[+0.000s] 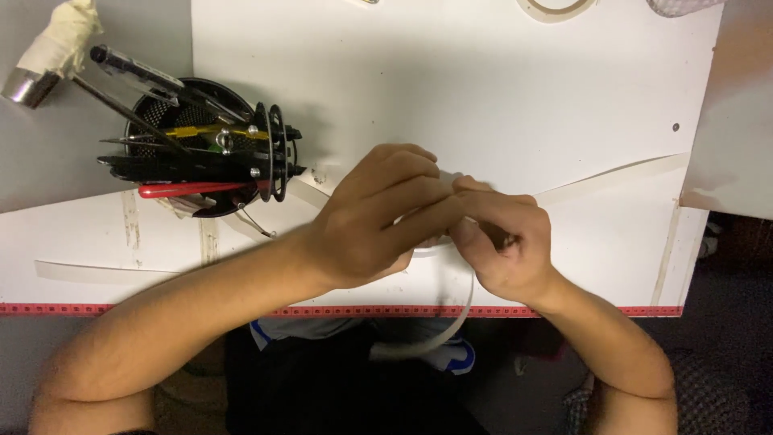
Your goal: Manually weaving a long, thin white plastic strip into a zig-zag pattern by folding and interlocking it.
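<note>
My left hand [374, 217] and my right hand [503, 242] meet over the white table [483, 89], fingers pinched together on a long white paper strip [612, 177]. The strip runs from my fingers up and right across the table. Another part of the strip curls down past the table's front edge toward my lap. The spot where my fingers grip is hidden by my knuckles.
A black mesh pen holder [201, 153] with scissors, pens and a red-handled tool stands at the left. A taped metal tool [48, 56] lies at the top left. A red measuring tape [161, 309] lines the front edge. A tape roll [555, 8] sits at the far edge.
</note>
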